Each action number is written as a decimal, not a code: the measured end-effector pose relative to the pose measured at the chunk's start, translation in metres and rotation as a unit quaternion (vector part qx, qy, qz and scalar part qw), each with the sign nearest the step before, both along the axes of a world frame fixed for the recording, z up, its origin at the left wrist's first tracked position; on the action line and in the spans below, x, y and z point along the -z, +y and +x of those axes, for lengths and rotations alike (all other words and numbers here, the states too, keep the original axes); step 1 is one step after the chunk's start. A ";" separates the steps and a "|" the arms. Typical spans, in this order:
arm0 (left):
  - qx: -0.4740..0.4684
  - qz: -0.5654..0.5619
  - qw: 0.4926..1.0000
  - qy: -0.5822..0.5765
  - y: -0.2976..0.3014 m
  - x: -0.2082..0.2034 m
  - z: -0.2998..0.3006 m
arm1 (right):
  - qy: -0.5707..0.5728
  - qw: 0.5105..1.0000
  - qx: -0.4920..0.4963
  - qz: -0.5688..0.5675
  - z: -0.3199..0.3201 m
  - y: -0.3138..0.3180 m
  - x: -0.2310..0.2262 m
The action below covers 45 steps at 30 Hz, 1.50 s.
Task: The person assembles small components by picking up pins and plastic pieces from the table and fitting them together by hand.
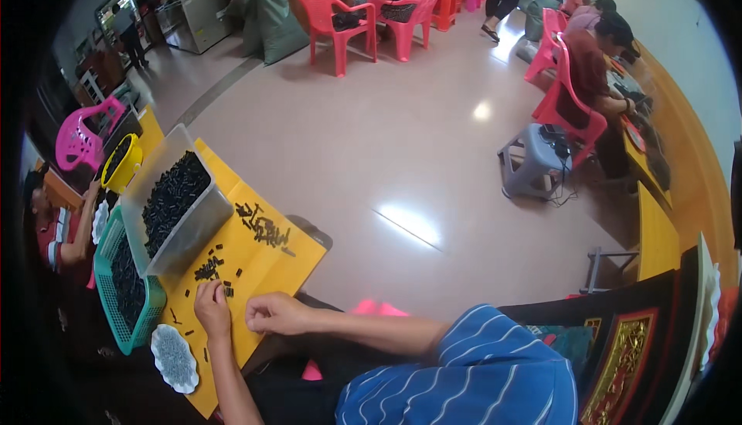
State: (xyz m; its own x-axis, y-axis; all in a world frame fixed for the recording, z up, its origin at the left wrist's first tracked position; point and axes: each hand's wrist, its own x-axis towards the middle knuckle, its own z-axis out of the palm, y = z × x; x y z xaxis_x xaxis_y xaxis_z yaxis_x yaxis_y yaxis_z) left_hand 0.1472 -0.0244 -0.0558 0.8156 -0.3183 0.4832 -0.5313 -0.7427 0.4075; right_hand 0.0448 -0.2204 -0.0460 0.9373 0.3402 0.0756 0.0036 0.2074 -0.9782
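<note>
My left hand (212, 309) is over the yellow tabletop (294, 266), its fingers closed and pointing at a small pile of short black pieces (207, 269). Whatever those fingers pinch is hidden. To its right, my right hand (274, 314) is curled near the table's edge, thumb and fingers together. Anything inside it is too small or covered to name. Beside my left wrist stands a white scalloped dish (176, 358) of tiny grey pieces. Farther up the table lies a second scatter of longer black pieces (264, 228).
A translucent bin (202, 212) full of black pieces stands on the table, beside a green basket (160, 301) of black strips. A yellow bowl (133, 163) is behind them. A person sits at left; others sit along the right wall. A grey stool (533, 158) stands at right.
</note>
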 end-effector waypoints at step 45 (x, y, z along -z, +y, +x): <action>-0.083 0.030 0.996 0.032 0.005 0.005 0.015 | -0.020 0.999 0.001 -0.034 0.001 0.002 -0.003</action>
State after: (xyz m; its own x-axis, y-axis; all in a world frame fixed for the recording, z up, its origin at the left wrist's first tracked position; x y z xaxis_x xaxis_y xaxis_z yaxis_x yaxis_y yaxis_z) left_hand 0.1626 -0.0191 -0.0610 0.8882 -0.2023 0.4125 -0.3728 -0.8422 0.3896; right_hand 0.0463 -0.2187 -0.0433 0.9349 0.3431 0.0910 0.0444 0.1413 -0.9890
